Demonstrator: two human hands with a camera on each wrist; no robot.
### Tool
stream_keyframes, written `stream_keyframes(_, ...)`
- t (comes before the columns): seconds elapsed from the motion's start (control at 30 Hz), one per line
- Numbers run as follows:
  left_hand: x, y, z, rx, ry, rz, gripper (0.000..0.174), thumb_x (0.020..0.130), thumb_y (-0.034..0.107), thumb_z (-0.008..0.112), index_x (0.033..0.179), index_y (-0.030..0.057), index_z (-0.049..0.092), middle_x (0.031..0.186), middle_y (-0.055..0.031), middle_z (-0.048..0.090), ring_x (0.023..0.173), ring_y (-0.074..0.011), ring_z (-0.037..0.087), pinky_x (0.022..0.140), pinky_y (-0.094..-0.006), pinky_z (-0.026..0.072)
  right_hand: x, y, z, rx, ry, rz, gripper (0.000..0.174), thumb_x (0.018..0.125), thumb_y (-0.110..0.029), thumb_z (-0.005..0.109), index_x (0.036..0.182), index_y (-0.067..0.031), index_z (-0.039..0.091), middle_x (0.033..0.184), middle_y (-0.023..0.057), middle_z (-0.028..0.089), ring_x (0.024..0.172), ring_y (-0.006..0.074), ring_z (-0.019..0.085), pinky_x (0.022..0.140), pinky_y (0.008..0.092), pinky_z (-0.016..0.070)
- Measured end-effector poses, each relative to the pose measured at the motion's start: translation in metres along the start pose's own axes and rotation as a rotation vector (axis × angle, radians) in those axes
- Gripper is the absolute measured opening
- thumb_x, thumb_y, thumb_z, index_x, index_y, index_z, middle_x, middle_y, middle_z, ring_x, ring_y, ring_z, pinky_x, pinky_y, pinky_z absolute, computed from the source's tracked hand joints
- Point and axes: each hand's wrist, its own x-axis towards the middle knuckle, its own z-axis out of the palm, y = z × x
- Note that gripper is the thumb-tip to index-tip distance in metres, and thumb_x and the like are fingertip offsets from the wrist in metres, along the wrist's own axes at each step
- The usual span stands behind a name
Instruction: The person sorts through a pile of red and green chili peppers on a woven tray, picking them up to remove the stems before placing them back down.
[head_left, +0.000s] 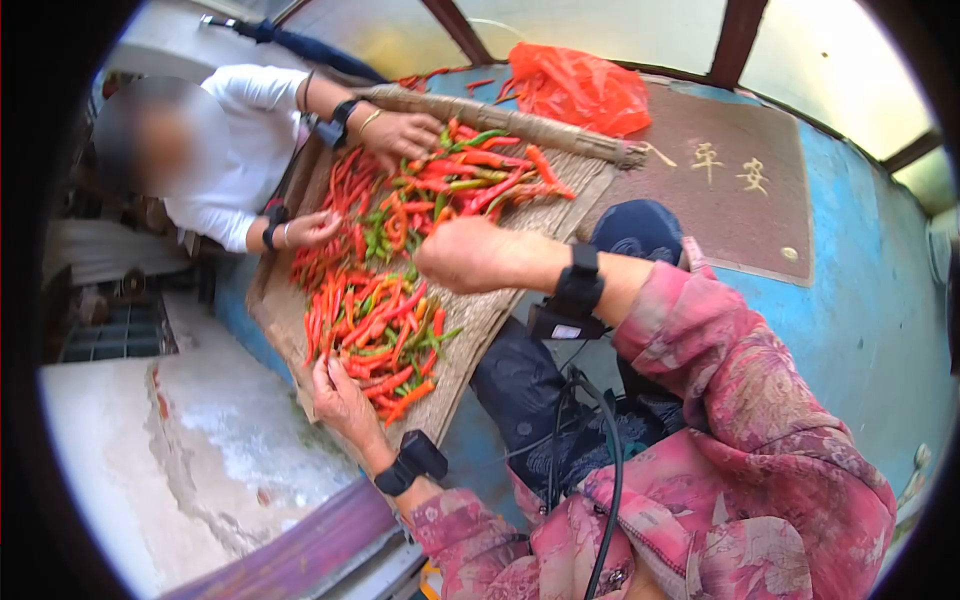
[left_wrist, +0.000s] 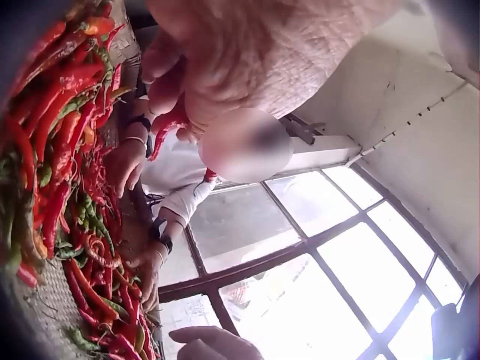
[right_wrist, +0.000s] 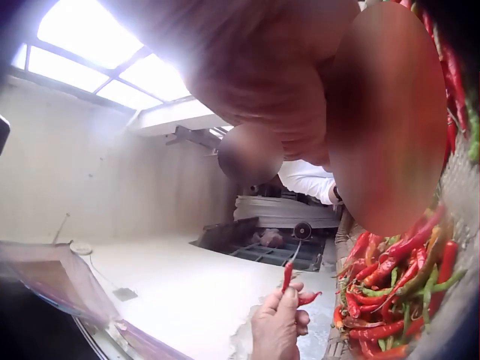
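Note:
My left hand [head_left: 345,402] is at the near left edge of the chili pile, its fingertips pinching a red chili pepper [right_wrist: 288,277]. In the right wrist view, red shows both above and beside the fingers of that hand. The pepper [left_wrist: 162,136] also hangs below my fingers in the left wrist view. My right hand [head_left: 475,256] is above the right side of the woven mat [head_left: 480,340], over the peppers. Its back faces the head camera and its fingers are hidden there. Red, orange and green chili peppers [head_left: 375,320] lie in heaps on the mat.
Across the mat, another person in white [head_left: 255,150] has one hand [head_left: 405,135] on the peppers and the other [head_left: 312,228] near the heap's edge. A red plastic bag [head_left: 580,90] lies behind the rolled mat edge. A brown doormat [head_left: 720,180] is on the blue floor; a black cable [head_left: 612,470] hangs across my lap.

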Motion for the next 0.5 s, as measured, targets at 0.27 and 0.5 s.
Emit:
stream_keyframes(0.27,0.022,0.046,0.044,0.075,-0.783,0.056,0.016,0.086,0.012,0.052,0.088,-0.0009,0.062,0.06,-0.0033,0.056,0.051,-0.0076,0.052,0.047,-0.0229,0.0413,-0.015,-0.004,0.005,-0.184,-0.118,-0.068,0.011,0.073,-0.012,0.056,0.076,-0.0056,0.065,0.073,0.0112,0.065,0.072,0.0259,0.065,0.056,0.0375,0.0518)
stream_keyframes(0.5,0.106,0.126,0.107,-0.549,-0.497,-0.005,0.024,0.089,0.015,0.052,0.106,-0.0003,0.053,0.08,-0.0036,0.058,0.065,-0.0064,0.056,0.05,-0.0198,0.0446,-0.017,0.002,-0.01,-0.134,-0.117,-0.003,0.012,0.073,-0.011,0.055,0.079,-0.0049,0.065,0.075,0.0116,0.065,0.074,0.027,0.065,0.06,0.0391,0.052)
